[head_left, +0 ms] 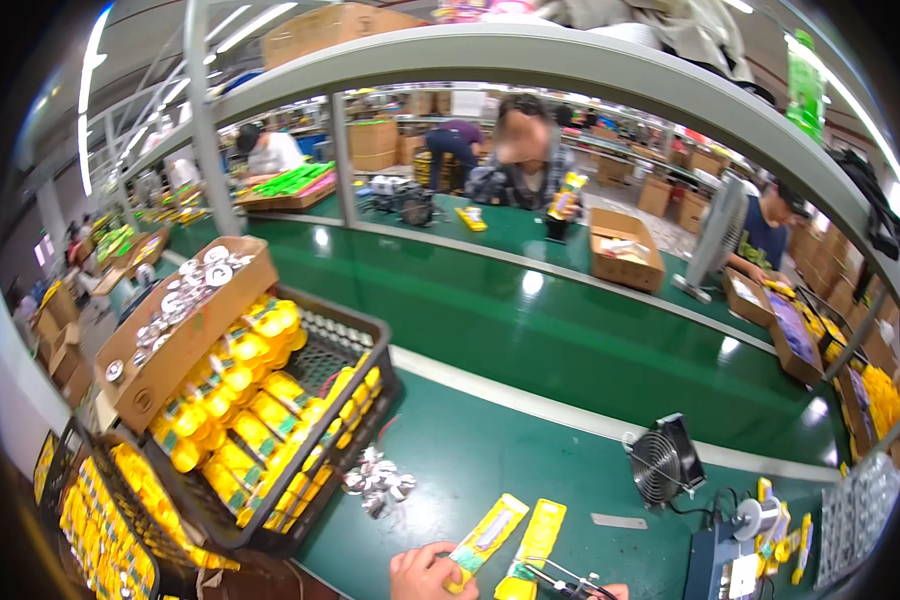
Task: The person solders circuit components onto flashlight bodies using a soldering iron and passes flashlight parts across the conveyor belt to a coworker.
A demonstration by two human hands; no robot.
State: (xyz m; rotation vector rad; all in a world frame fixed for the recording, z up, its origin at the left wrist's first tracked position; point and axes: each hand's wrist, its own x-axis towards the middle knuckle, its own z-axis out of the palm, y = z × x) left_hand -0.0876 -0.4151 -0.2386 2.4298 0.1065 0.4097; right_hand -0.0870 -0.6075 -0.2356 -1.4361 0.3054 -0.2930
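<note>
1 yellow piece (pixel 491 529) extends forward-right from the left grip (pixel 425 573).

A green conveyor belt (pixel 450 275) runs across the view, with a co-worker (pixel 510 186) and an open cardboard box (pixel 625 273) on its far side. Near its close edge stands a small black axial fan (pixel 662 465). The overhead shelf (pixel 530 56) bears a brown carton (pixel 335 30); a green plastic bottle (pixel 805 90) shows near its right end.

The left hand (pixel 423 574) is bare; the right hand (pixel 611 592), largely cut off below, seems bare too.
</note>
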